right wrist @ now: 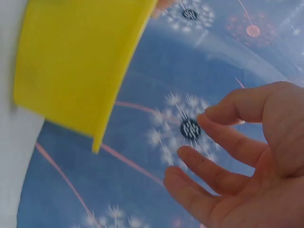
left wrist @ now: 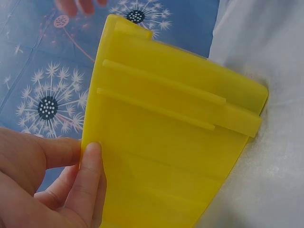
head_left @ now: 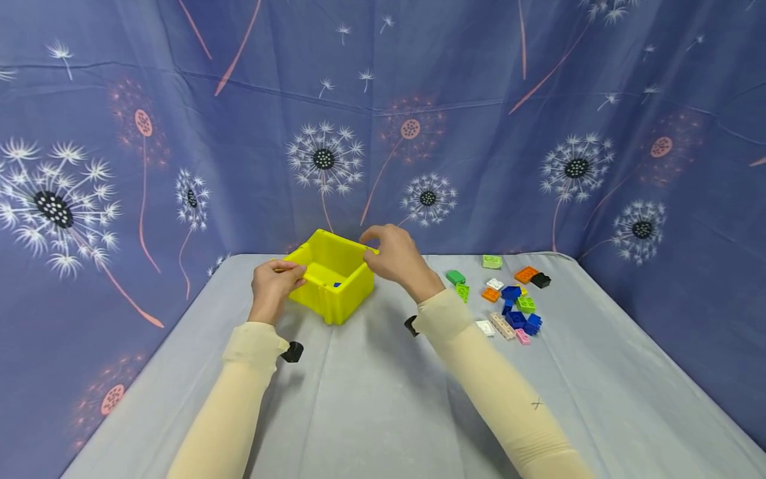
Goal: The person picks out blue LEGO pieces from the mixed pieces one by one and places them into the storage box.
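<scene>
A yellow plastic bin stands left of the middle of the table, with a small blue piece partly visible inside. My left hand pinches the bin's left rim between thumb and fingers; the left wrist view shows that grip close up on the yellow wall. At the bin's right rim is my right hand, overlapping the edge in the head view. In the right wrist view, a gap shows between the bin and the right hand, whose fingers are loosely bent around nothing.
On the right side of the table lie several toy building bricks: green, orange, black, blue, pink and beige. A blue dandelion-print curtain hangs behind the grey-white table cover.
</scene>
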Demonstrator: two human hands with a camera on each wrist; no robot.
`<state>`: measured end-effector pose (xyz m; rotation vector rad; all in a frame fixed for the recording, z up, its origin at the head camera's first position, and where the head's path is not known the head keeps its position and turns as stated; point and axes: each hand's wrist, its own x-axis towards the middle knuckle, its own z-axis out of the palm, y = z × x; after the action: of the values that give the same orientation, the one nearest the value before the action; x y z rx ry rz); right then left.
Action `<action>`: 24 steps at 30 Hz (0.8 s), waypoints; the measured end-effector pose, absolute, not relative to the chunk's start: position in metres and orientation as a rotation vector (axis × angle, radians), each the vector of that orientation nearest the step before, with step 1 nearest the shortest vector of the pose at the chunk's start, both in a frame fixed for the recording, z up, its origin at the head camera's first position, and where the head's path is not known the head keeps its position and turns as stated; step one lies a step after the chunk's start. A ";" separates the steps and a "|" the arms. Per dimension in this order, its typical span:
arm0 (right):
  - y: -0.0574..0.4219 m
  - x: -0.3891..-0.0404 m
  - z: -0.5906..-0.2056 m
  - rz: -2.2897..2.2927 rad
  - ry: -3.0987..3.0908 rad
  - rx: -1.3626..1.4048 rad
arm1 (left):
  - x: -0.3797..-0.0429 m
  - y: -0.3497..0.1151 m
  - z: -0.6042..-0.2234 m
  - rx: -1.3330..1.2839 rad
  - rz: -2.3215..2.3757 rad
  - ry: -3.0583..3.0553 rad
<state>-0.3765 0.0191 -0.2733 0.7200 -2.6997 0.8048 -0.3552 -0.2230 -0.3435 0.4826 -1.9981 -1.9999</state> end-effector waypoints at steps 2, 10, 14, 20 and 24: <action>0.034 -0.374 -0.271 0.794 -2.682 0.677 | -0.355 -0.223 -0.343 0.492 -2.000 -2.003; 0.099 -0.370 -0.267 0.741 -2.711 0.499 | -0.358 -0.222 -0.342 0.453 -2.004 -1.990; 0.129 -0.371 -0.265 0.742 -2.742 0.401 | -0.358 -0.224 -0.343 0.451 -1.992 -2.005; 0.172 -0.375 -0.265 0.736 -2.773 0.305 | -0.356 -0.225 -0.343 0.449 -1.990 -2.027; 0.195 -0.378 -0.266 0.751 -2.817 0.267 | -0.356 -0.223 -0.344 0.465 -1.998 -2.030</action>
<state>-0.3783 0.1948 -0.2661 0.2667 -2.8169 0.7510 -0.3562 -0.2232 -0.3435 0.4646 -2.0298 -1.9983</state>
